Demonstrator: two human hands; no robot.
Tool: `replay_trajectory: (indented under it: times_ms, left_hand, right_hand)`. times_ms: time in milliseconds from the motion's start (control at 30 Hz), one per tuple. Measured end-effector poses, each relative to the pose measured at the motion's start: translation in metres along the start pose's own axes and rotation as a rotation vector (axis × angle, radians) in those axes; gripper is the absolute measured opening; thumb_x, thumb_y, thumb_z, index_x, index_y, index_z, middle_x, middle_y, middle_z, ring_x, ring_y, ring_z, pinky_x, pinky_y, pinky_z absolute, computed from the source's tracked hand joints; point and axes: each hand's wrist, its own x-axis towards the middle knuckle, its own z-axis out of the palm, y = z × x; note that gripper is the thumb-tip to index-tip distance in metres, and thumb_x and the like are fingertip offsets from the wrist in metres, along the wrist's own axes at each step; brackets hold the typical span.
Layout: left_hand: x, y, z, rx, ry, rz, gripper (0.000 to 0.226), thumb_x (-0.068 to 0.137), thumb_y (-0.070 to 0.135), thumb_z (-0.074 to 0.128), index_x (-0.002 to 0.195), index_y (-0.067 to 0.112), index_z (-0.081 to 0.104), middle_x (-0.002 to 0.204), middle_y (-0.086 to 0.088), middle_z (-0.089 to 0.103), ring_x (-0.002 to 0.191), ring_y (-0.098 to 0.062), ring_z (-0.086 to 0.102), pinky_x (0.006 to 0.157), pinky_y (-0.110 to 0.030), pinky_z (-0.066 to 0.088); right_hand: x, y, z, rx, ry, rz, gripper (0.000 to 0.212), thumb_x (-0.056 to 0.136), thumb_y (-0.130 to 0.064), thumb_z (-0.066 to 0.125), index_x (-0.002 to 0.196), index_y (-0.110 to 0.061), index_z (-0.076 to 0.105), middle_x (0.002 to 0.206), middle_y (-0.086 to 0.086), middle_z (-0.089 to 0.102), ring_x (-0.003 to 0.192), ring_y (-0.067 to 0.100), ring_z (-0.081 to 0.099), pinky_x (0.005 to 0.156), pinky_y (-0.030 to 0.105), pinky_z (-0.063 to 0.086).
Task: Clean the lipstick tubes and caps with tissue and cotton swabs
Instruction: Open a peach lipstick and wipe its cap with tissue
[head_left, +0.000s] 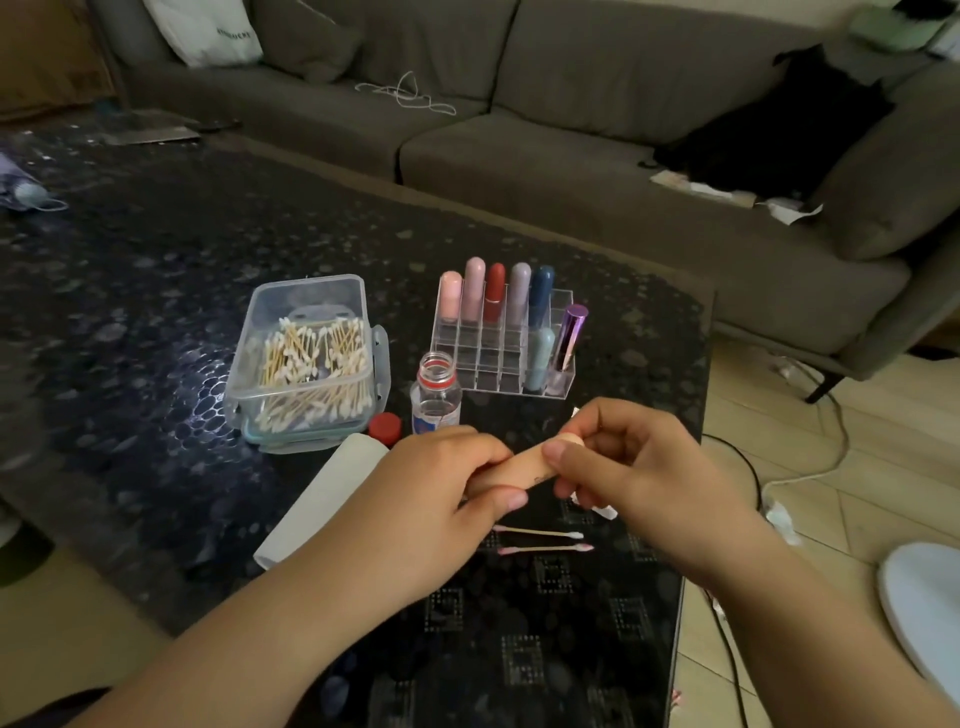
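A peach lipstick tube (527, 467) lies level between both hands above the table. My left hand (441, 488) grips its lower end. My right hand (623, 462) pinches the rounded cap end with thumb and fingers; a scrap of white tissue (597, 506) shows under that hand. Two used cotton swabs (540, 540) lie on the table just below. A clear organiser (498, 358) behind holds several lipsticks in pink, red, lilac, blue and metallic purple.
A clear box of cotton swabs (311, 364) stands at the left. An open small bottle (435, 395) and its red cap (385, 428) sit before the organiser. A tissue roll (322, 499) lies near my left wrist. The table's right edge (696, 467) drops to cables.
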Motion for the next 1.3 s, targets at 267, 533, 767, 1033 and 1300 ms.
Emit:
replay_trajectory:
  times_ms: [267, 533, 767, 1033, 1300]
  left_hand:
    - [0.007, 0.005, -0.002, -0.063, -0.019, -0.021, 0.014, 0.086, 0.039, 0.060, 0.098, 0.031, 0.065, 0.078, 0.015, 0.056, 0.085, 0.002, 0.051, 0.068, -0.010, 0.038]
    - [0.007, 0.002, -0.006, -0.034, 0.002, -0.083, 0.009, 0.086, 0.039, 0.061, 0.091, 0.032, 0.064, 0.079, 0.015, 0.059, 0.079, 0.001, 0.053, 0.068, -0.015, 0.041]
    - [0.002, -0.005, -0.012, -0.180, 0.083, -0.219, 0.010, 0.081, 0.035, 0.067, 0.091, 0.033, 0.067, 0.079, 0.016, 0.065, 0.080, 0.006, 0.056, 0.069, -0.016, 0.047]
    - [0.006, -0.008, -0.010, -0.346, 0.129, -0.299, 0.016, 0.078, 0.027, 0.072, 0.088, 0.036, 0.064, 0.084, 0.016, 0.068, 0.079, 0.006, 0.061, 0.073, -0.014, 0.050]
    - [0.005, -0.009, -0.007, -0.364, 0.118, -0.305, 0.005, 0.079, 0.032, 0.068, 0.084, 0.034, 0.066, 0.080, 0.020, 0.068, 0.076, 0.003, 0.064, 0.071, -0.017, 0.050]
  right_hand:
    - [0.009, 0.000, -0.005, 0.180, 0.014, 0.027, 0.017, 0.076, -0.020, 0.069, 0.075, -0.004, 0.061, 0.053, 0.004, 0.061, 0.048, 0.009, 0.048, 0.047, 0.016, 0.039]
    - [0.021, 0.006, -0.018, 0.458, 0.222, 0.054, 0.041, 0.088, -0.004, 0.055, 0.048, -0.017, 0.053, 0.048, 0.001, 0.045, 0.042, 0.007, 0.037, 0.039, 0.014, 0.031]
    - [0.022, 0.018, -0.026, 0.237, 0.167, 0.106, 0.003, 0.085, -0.008, 0.063, 0.082, -0.006, 0.063, 0.066, 0.007, 0.069, 0.059, 0.012, 0.059, 0.057, 0.019, 0.049]
    - [0.027, 0.038, 0.008, -0.713, 0.100, -0.003, 0.016, 0.083, -0.039, 0.067, 0.096, -0.031, 0.065, 0.095, -0.014, 0.056, 0.085, 0.002, 0.051, 0.065, 0.008, 0.037]
    - [0.032, 0.048, 0.013, -0.816, 0.073, -0.053, 0.036, 0.086, -0.044, 0.063, 0.119, -0.031, 0.062, 0.090, -0.017, 0.038, 0.091, 0.001, 0.038, 0.072, 0.013, 0.033]
